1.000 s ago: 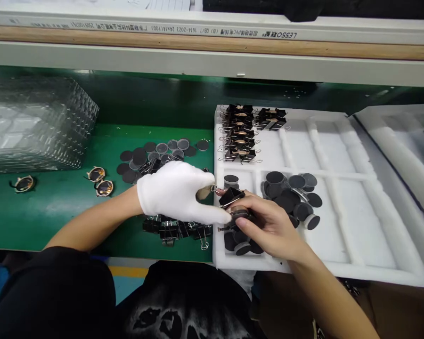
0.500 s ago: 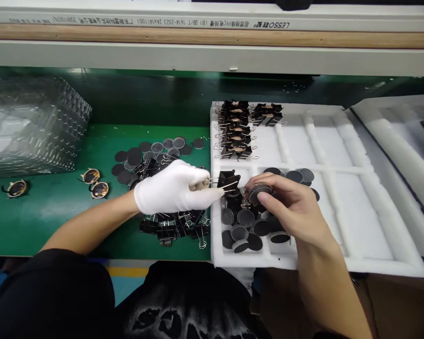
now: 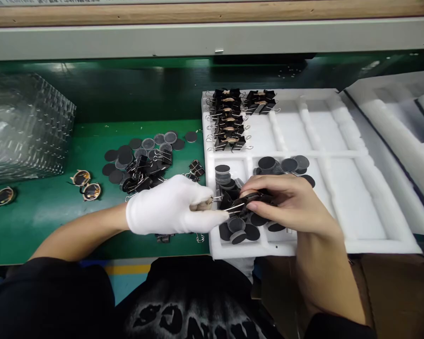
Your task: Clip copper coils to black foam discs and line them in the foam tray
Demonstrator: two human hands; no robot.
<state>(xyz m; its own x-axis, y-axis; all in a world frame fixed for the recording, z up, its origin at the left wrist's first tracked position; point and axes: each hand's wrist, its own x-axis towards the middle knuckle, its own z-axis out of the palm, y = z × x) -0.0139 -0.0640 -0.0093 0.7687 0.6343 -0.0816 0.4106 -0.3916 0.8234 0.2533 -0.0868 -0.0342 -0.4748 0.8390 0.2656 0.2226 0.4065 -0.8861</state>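
My left hand (image 3: 173, 205), in a white glove, pinches the wire handles of a black binder clip (image 3: 233, 203) over the near-left pocket of a white foam tray (image 3: 339, 207). My bare right hand (image 3: 289, 202) meets it from the right, its fingers closed on a small round black disc part that sits at the clip's mouth. Loose black discs (image 3: 238, 230) lie in the tray pocket just under both hands. More discs (image 3: 282, 165) sit in the pocket behind my right hand.
Clipped assemblies (image 3: 229, 120) stand in rows in the tray's far-left pockets. On the green mat (image 3: 49, 212) lie a pile of discs and binder clips (image 3: 144, 157), three gold-rimmed round pieces (image 3: 82, 184), and a stack of clear blister trays (image 3: 24, 127). Another foam tray (image 3: 395, 122) lies right.
My hands have drawn together: the clip and the disc part, held apart half a second ago, now meet. The view has tilted down, so the bench sits higher in frame.
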